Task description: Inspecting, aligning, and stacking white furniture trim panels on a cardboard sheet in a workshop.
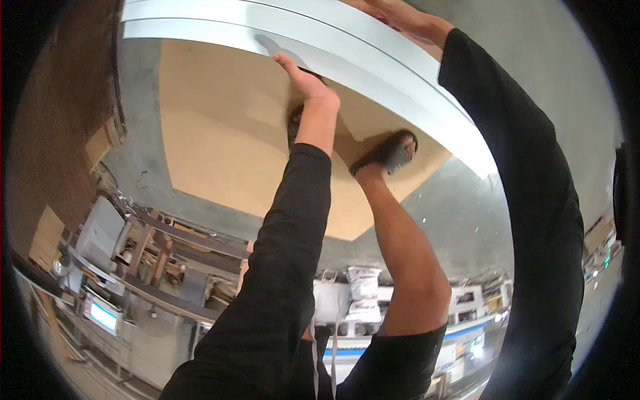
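Two long white panels or strips [200, 30], seemingly lying one against the other, curve across the top of the head view. My left hand [315, 90] is at their near edge, its thumb stretched out and apart; the other fingers are mostly hidden, and I see nothing held. A shadow falls on the white surface beside that thumb. My right hand [403, 20] reaches to the far side of the panels at the top rim. Its fingers are partly cut off and blurred, so whether it grips the edge does not show.
A tan cardboard sheet [213, 127] lies on the grey floor [460, 213] under my sandalled feet [397, 152]. Lower left stand a metal rack [193, 253] with assorted items and a lit screen [103, 315]. White bags [363, 293] are stacked behind my legs.
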Action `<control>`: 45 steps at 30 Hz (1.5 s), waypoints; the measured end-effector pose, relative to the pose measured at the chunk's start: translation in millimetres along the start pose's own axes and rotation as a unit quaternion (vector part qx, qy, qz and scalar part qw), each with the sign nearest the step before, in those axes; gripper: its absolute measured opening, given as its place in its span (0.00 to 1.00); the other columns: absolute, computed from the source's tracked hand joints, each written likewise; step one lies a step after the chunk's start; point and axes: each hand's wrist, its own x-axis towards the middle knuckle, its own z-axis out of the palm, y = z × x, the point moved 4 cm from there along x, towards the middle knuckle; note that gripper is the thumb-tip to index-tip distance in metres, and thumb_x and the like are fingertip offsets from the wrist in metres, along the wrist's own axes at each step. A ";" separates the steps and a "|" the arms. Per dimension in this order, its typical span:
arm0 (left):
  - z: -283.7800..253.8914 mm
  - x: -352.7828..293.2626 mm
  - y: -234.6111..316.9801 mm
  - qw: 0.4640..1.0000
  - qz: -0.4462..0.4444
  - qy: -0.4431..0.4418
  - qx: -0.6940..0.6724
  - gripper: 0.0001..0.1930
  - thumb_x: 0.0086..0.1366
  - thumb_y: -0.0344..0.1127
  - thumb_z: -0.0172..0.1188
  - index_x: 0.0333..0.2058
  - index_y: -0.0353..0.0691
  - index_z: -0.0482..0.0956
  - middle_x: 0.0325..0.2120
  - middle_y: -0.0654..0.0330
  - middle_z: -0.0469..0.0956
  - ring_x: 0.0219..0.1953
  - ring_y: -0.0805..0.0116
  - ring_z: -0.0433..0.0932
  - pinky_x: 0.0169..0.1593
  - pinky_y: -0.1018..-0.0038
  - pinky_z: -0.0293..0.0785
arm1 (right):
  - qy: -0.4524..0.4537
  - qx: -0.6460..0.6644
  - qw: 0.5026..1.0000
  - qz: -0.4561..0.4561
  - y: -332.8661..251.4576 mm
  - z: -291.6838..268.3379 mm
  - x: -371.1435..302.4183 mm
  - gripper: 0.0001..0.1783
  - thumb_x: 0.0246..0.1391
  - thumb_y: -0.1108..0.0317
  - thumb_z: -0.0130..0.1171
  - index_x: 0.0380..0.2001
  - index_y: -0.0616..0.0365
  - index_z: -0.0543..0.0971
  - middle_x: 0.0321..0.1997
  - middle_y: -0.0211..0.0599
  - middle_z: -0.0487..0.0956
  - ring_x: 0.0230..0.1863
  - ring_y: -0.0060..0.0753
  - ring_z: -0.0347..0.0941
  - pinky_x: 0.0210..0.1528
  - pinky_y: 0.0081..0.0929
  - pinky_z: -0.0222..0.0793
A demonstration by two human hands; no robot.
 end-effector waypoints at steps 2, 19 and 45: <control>24.7 4.6 22.6 0.999 0.003 -0.042 -0.022 0.58 0.62 0.82 0.46 0.77 0.44 0.45 0.77 0.56 0.48 0.76 0.55 0.49 0.77 0.60 0.43 | -0.239 -0.009 0.965 -0.107 -139.2 141.9 173.5 0.41 0.71 0.34 0.38 0.70 0.56 0.63 0.68 0.45 0.68 0.67 0.38 0.65 0.70 0.38 0.61; 9.5 37.0 24.7 0.997 -0.015 -0.021 -0.079 0.50 0.69 0.79 0.36 0.75 0.44 0.53 0.74 0.59 0.56 0.74 0.58 0.55 0.75 0.63 0.52 | -0.739 -0.038 0.673 -0.011 -360.4 151.0 215.3 0.47 0.70 0.29 0.32 0.75 0.56 0.61 0.76 0.47 0.63 0.77 0.46 0.57 0.75 0.44 0.57; -29.0 39.6 -78.8 0.971 -0.213 -0.014 -0.112 0.43 0.67 0.79 0.38 0.71 0.57 0.62 0.69 0.69 0.65 0.70 0.66 0.63 0.72 0.66 0.57 | -0.679 -0.024 0.723 0.122 -146.0 81.4 294.0 0.40 0.73 0.35 0.36 0.72 0.56 0.65 0.72 0.42 0.70 0.70 0.35 0.66 0.73 0.36 0.58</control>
